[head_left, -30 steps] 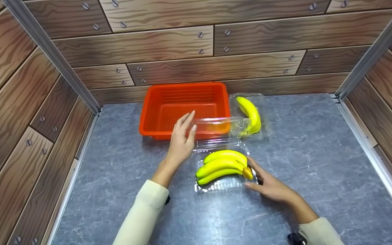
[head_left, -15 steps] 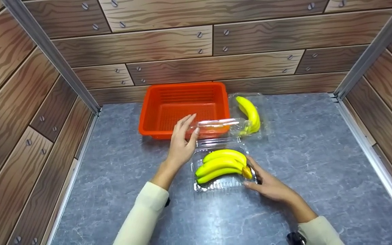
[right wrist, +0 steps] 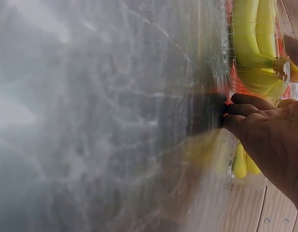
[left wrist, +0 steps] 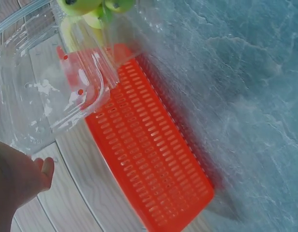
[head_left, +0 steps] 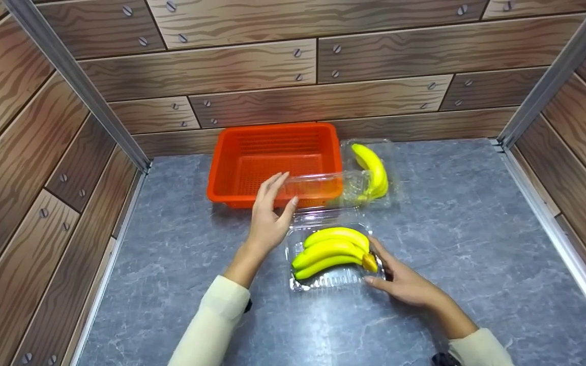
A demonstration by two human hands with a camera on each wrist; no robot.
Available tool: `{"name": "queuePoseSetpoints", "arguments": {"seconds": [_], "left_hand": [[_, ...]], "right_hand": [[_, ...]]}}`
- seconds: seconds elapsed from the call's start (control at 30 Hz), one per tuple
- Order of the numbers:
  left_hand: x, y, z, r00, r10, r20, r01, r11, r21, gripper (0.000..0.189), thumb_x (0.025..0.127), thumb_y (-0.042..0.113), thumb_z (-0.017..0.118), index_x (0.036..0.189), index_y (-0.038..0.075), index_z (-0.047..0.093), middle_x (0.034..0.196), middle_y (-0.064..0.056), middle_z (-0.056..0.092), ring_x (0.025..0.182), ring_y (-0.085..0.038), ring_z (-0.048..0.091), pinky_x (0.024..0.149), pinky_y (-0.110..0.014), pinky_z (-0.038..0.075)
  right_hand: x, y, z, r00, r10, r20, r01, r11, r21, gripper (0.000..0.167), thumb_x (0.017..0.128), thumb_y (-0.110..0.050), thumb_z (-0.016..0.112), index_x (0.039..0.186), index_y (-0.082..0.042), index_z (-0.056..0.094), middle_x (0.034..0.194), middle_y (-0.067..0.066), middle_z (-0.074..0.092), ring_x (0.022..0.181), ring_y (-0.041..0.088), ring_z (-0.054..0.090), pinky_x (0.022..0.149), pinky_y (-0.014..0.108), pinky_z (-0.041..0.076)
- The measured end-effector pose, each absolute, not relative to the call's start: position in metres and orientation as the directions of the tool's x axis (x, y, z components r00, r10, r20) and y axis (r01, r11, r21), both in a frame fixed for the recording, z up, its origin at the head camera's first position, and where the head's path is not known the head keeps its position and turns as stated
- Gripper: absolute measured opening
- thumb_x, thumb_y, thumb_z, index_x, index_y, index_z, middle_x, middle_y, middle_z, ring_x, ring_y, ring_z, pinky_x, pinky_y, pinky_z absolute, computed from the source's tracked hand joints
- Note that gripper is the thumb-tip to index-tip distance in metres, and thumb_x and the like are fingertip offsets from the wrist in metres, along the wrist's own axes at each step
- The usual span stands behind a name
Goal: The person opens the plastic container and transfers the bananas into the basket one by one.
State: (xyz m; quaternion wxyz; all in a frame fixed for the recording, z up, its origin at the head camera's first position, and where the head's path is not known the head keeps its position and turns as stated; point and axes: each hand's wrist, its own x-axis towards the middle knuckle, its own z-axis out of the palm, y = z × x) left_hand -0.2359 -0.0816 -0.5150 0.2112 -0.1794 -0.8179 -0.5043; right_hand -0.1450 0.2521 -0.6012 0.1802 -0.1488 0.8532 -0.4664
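Observation:
A bunch of yellow bananas (head_left: 331, 254) with green tips lies in the base of a clear plastic clamshell container (head_left: 339, 279). The container's hinged lid (head_left: 318, 188) stands raised on the far side, overlapping the basket in the head view. My left hand (head_left: 267, 221) is at the lid's left end, fingers extended and thumb apart; in the left wrist view the lid's edge meets this hand (left wrist: 18, 179). My right hand (head_left: 405, 279) holds the container's right end, thumb at the near corner and fingers around the far side, close to the brown stem. The right wrist view shows its fingers (right wrist: 248, 104) low beside the container.
Behind the lid an orange-red slotted basket (head_left: 214, 175) stands against the plank-patterned back wall (head_left: 252, 76). To its right, another clear container (head_left: 394, 147) holds more bananas (head_left: 377, 168). Wood-patterned side walls with metal rails (head_left: 552, 91) border the grey marbled table (head_left: 450, 213).
The lid tipped a little lower half a second ago and now stands higher again. The container with the bananas has shifted slightly toward me. Both hands keep nearly the same places.

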Motion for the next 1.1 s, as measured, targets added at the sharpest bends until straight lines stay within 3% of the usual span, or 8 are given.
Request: {"name": "queuePoseSetpoints", "arguments": {"seconds": [0.23, 0.33, 0.47, 0.53, 0.6, 0.7, 0.87, 1.1], "left_hand": [[-0.229, -0.085, -0.524, -0.841, 0.016, 0.54, 0.491, 0.439, 0.752, 0.052, 0.098, 0.014, 0.075, 0.149, 0.008, 0.061, 0.158, -0.02, 0.05, 0.15, -0.04, 0.048, 0.126, -0.062, 0.039], [-0.223, -0.084, -0.529, -0.806, -0.025, 0.592, 0.509, 0.482, 0.713, 0.05, 0.098, 0.014, 0.075, 0.146, 0.012, 0.064, 0.16, -0.02, 0.048, 0.15, -0.041, 0.045, 0.124, -0.065, 0.039], [-0.214, -0.08, -0.539, -0.638, -0.049, 0.769, 0.613, 0.573, 0.544, 0.04, 0.093, 0.008, 0.078, 0.133, 0.009, 0.072, 0.147, -0.023, 0.057, 0.138, -0.041, 0.052, 0.115, -0.059, 0.043], [-0.21, -0.077, -0.542, -0.542, -0.009, 0.84, 0.665, 0.607, 0.435, 0.038, 0.088, 0.004, 0.08, 0.125, 0.007, 0.074, 0.138, -0.024, 0.062, 0.131, -0.039, 0.055, 0.111, -0.054, 0.044], [-0.206, -0.073, -0.545, -0.495, 0.075, 0.865, 0.708, 0.611, 0.353, 0.037, 0.083, 0.003, 0.082, 0.119, 0.005, 0.075, 0.132, -0.024, 0.066, 0.126, -0.038, 0.058, 0.11, -0.051, 0.046], [-0.198, -0.065, -0.548, -0.559, 0.245, 0.792, 0.738, 0.582, 0.341, 0.041, 0.082, 0.009, 0.083, 0.122, 0.008, 0.074, 0.132, -0.018, 0.069, 0.127, -0.032, 0.061, 0.11, -0.048, 0.048], [-0.188, -0.051, -0.556, -0.721, 0.48, 0.5, 0.689, 0.571, 0.446, 0.049, 0.093, 0.028, 0.077, 0.139, 0.016, 0.068, 0.145, -0.01, 0.065, 0.134, -0.027, 0.059, 0.112, -0.05, 0.048], [-0.186, -0.038, -0.571, -0.769, 0.611, 0.19, 0.621, 0.642, 0.45, 0.062, 0.1, 0.047, 0.069, 0.155, 0.024, 0.056, 0.163, -0.007, 0.053, 0.148, -0.03, 0.05, 0.123, -0.057, 0.04]], "right_hand": [[-0.145, 0.254, -0.6, -0.887, -0.427, -0.175, -0.072, 0.504, -0.861, 0.098, 0.103, -0.041, 0.07, 0.174, -0.025, 0.005, 0.181, 0.02, 0.006, 0.164, 0.048, 0.019, 0.131, 0.066, 0.019], [-0.145, 0.254, -0.601, -0.884, -0.431, -0.181, -0.065, 0.496, -0.866, 0.097, 0.104, -0.039, 0.07, 0.174, -0.026, 0.005, 0.181, 0.02, 0.005, 0.164, 0.048, 0.018, 0.131, 0.066, 0.02], [-0.146, 0.255, -0.601, -0.879, -0.435, -0.194, -0.056, 0.499, -0.865, 0.096, 0.104, -0.039, 0.069, 0.174, -0.028, 0.004, 0.18, 0.02, 0.005, 0.164, 0.049, 0.017, 0.131, 0.066, 0.019], [-0.146, 0.256, -0.601, -0.878, -0.437, -0.196, -0.057, 0.502, -0.863, 0.097, 0.104, -0.04, 0.069, 0.174, -0.028, 0.004, 0.18, 0.02, 0.005, 0.164, 0.049, 0.018, 0.13, 0.066, 0.019], [-0.146, 0.257, -0.601, -0.875, -0.442, -0.198, -0.055, 0.498, -0.865, 0.098, 0.103, -0.041, 0.07, 0.174, -0.028, 0.003, 0.18, 0.021, 0.006, 0.163, 0.049, 0.021, 0.13, 0.065, 0.021], [-0.146, 0.258, -0.6, -0.875, -0.443, -0.195, -0.052, 0.487, -0.872, 0.098, 0.103, -0.041, 0.07, 0.174, -0.028, 0.004, 0.18, 0.021, 0.007, 0.162, 0.049, 0.024, 0.129, 0.063, 0.024], [-0.147, 0.259, -0.602, -0.875, -0.445, -0.192, -0.053, 0.483, -0.874, 0.098, 0.103, -0.042, 0.071, 0.174, -0.03, 0.004, 0.18, 0.021, 0.007, 0.161, 0.05, 0.025, 0.129, 0.065, 0.025], [-0.147, 0.258, -0.603, -0.874, -0.442, -0.201, -0.035, 0.47, -0.882, 0.101, 0.102, -0.043, 0.071, 0.174, -0.027, 0.002, 0.18, 0.02, 0.006, 0.163, 0.048, 0.023, 0.13, 0.063, 0.022]]}}
